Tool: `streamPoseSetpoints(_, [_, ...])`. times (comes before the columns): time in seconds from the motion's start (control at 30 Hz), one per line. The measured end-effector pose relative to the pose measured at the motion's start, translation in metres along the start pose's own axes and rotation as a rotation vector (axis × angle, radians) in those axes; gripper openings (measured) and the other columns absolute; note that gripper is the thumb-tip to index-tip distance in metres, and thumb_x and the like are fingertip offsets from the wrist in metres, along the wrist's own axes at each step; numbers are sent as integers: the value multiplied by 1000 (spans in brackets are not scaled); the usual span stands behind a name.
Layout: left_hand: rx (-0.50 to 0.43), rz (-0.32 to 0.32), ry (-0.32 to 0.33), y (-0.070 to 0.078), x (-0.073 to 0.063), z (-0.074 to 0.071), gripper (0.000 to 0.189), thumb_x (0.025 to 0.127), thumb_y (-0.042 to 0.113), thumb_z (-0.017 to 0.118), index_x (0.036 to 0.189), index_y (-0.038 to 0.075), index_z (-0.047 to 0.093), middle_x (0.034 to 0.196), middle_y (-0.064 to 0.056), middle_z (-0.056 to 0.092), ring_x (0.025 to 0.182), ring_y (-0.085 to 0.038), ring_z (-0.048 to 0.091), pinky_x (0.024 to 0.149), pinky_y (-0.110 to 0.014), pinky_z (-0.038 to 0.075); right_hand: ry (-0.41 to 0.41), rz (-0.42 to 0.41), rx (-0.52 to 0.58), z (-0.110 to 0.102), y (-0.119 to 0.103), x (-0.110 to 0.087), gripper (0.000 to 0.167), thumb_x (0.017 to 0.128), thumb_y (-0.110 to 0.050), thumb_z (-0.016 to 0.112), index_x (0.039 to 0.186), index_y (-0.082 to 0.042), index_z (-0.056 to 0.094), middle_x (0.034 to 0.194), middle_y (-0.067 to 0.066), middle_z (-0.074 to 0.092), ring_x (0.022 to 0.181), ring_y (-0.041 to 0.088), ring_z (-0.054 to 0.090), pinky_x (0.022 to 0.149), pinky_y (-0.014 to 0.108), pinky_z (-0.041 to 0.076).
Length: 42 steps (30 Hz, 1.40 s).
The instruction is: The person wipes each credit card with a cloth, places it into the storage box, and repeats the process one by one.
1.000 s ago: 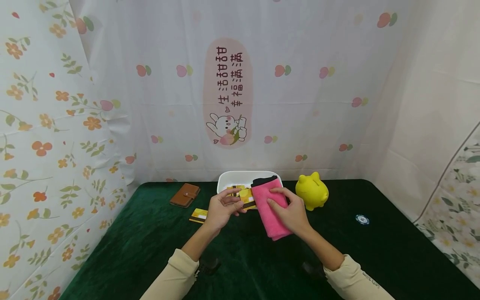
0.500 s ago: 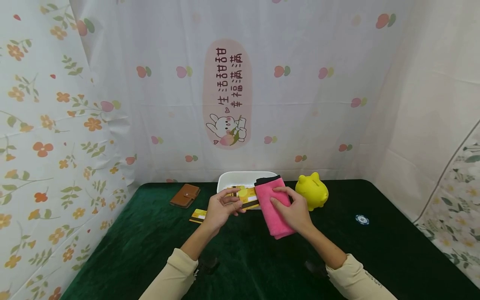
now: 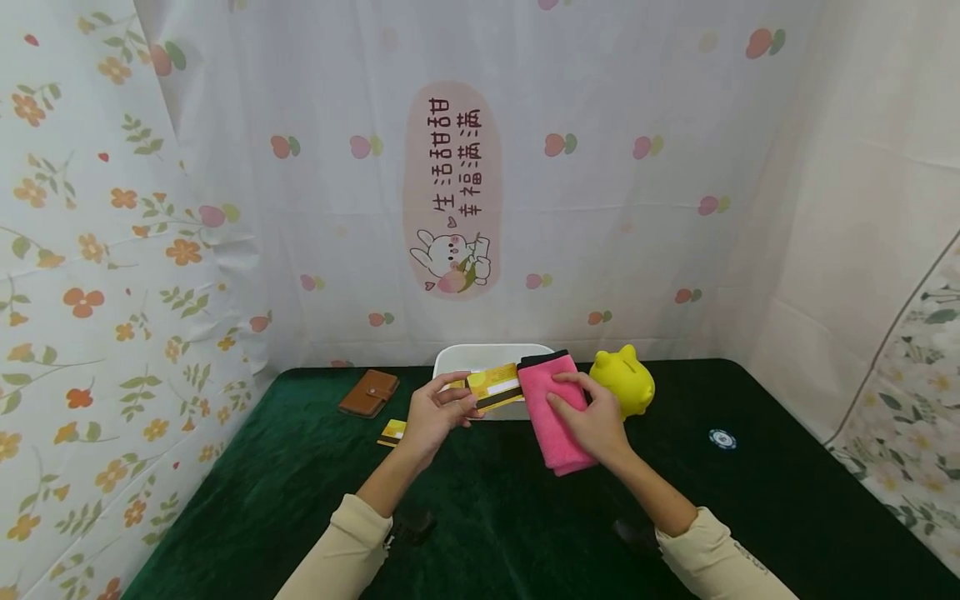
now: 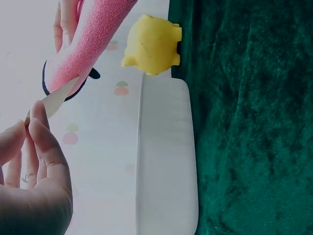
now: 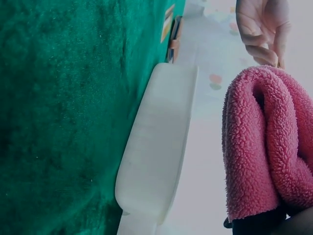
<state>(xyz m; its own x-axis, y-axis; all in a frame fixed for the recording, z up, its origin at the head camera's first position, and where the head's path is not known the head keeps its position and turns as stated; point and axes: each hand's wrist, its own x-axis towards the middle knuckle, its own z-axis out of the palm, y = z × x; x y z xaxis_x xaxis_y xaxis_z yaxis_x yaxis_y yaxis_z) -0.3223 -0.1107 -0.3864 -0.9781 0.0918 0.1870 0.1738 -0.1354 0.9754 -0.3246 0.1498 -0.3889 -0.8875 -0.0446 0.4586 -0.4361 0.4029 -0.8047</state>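
Note:
My left hand [image 3: 435, 417] pinches a yellow bank card [image 3: 495, 388] with a dark stripe and a white strip, tilted up to the right. In my right hand [image 3: 596, 421] is a folded pink fleece cloth [image 3: 551, 417] with a black edge. The card's right end meets the black-edged end of the cloth. In the left wrist view the card [image 4: 59, 98] shows nearly edge-on between thumb and fingers, its far end overlapping the cloth [image 4: 90, 46]. Thick folds of the cloth [image 5: 254, 147] fill the right side of the right wrist view.
A white tray [image 3: 491, 354] stands behind the hands, with a bit of yellow showing at the left fingers. On the green table cover lie a brown wallet [image 3: 369, 393], another yellow card [image 3: 392, 432] and a blue-white poker chip [image 3: 723, 439]. A yellow piggy bank [image 3: 622, 379] stands right.
The cloth in my right hand has shifted to the right. More of the card in my left hand now shows, and its right end is tilted higher.

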Motion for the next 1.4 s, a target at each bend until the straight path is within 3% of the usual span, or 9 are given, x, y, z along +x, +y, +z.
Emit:
streamPoseSetpoints(0.23, [-88,-34,72,-2,8,0,43,94,3,65,136,3,54,101,-10,73,75,-16,73,64,-23,55,10,9,6,-3,2,0,32,91,-21,73,121,-13,65,107,12,60,86,28,56,68,34,53])
streamPoseSetpoints(0.43, [-110,-57,104,-6,15,0,43,95,4,65,136,4,53,100,-8,73,74,-15,73,64,-23,56,3,18,20,-4,4,-1,31,92,-20,73,121,-12,65,106,13,60,83,28,56,66,33,53])
streamPoseSetpoints(0.7, [-108,-65,111,-15,27,-1,41,94,6,67,133,6,54,100,-8,73,73,-14,72,64,-23,56,-5,20,17,-5,6,-3,32,92,-19,73,122,-11,65,108,14,60,85,28,56,67,32,53])
streamPoseSetpoints(1.0, [-89,-61,117,-18,36,2,39,94,7,67,130,4,54,110,-21,71,73,-13,72,64,-24,57,-11,9,35,-6,7,-4,31,92,-19,73,121,-12,65,108,12,61,86,28,56,69,34,53])
streamPoseSetpoints(1.4, [-97,-60,94,-20,51,10,41,93,4,68,131,5,53,98,-8,71,73,-13,72,66,-25,57,-6,33,34,-10,8,-6,31,92,-20,73,121,-12,65,108,12,60,86,29,57,68,33,54])
